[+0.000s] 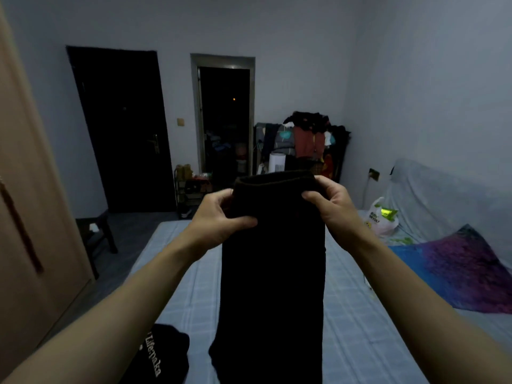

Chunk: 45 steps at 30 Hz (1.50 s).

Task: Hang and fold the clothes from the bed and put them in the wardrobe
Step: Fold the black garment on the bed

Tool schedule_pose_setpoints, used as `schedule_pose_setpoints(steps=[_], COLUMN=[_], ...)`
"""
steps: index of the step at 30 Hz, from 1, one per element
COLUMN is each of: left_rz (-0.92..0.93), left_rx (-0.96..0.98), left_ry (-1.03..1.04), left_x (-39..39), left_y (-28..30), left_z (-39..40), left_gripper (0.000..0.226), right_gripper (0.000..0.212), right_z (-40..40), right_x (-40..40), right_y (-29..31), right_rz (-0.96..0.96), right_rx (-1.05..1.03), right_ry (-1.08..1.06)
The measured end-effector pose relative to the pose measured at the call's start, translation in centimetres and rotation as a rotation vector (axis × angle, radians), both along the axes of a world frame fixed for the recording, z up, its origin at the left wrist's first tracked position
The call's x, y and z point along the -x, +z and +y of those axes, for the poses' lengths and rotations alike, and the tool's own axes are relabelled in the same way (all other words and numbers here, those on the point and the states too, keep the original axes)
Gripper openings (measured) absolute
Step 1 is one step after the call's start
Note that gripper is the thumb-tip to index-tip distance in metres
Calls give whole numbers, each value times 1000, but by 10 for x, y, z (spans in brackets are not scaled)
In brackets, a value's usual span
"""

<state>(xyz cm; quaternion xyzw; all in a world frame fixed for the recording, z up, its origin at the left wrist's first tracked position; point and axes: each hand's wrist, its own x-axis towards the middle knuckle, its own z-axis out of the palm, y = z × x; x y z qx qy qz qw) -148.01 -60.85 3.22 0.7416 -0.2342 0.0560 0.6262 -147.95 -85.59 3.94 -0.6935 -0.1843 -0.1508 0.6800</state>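
Black garment (273,273): a long dark piece held up by its top edge above the bed, hanging straight down in front of the person; its lower end runs out of view.
Left hand (221,217): grasps the garment's upper left edge, thumb on the front, fingers curled behind the cloth.
Right hand (329,202): pinches the upper right corner, fingers folded over the top hem.
Bed (360,314): pale blue checked sheet, directly under the garment.
Black printed top (163,353): lies crumpled on the bed's near left, white lettering showing.
Colourful blanket (465,264): blue and purple, on the bed's right side.
Wardrobe (30,203): tan panel along the left edge.
Clothes pile (307,134): heaped in the far corner.
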Motion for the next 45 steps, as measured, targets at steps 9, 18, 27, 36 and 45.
schedule_pose_setpoints(steps=[9,18,27,36,45], left_rz=[-243,-151,1,99,284], left_rx=[-79,-58,-41,-54,-80], left_ry=[198,135,28,-91,-117], left_x=[14,71,145,206,188], left_y=[85,85,34,-18,-41], left_z=[12,42,58,89,71], left_gripper=[36,53,61,63,62], right_gripper=[53,54,53,40,42], right_z=[1,10,22,40,26], right_x=[2,34,113,186,168], right_y=[20,26,-14,-58,-94], right_rz=[72,-41,47,91,270], right_rx=[145,13,73,161,134], right_ry=[111,347,358,295,342])
